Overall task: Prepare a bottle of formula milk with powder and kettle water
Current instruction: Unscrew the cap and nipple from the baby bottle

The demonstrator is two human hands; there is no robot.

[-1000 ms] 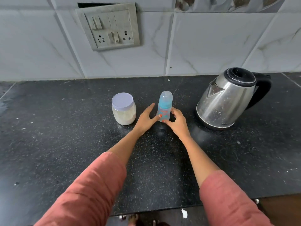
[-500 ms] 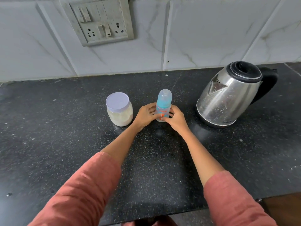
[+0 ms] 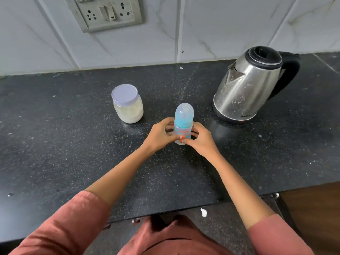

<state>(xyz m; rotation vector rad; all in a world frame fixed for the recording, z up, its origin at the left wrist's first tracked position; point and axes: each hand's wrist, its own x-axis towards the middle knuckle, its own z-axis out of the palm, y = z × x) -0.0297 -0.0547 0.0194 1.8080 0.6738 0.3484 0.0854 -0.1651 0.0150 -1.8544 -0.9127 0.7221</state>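
A black speckled stone counter [image 3: 64, 144] meets a white marbled tile wall [image 3: 220, 28] bearing a grey socket panel [image 3: 108, 12].

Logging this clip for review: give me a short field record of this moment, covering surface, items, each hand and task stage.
surface: black speckled stone counter
bottle: clear plastic baby bottle with blue collar and domed cap, upright, cap on
left hand: grips bottle's lower body
right hand: grips it from the opposite side
powder: clear round jar with pale lilac lid, closed, left of bottle
kettle: steel electric kettle with black lid and handle, right of bottle, lid shut
stage: nothing opened yet
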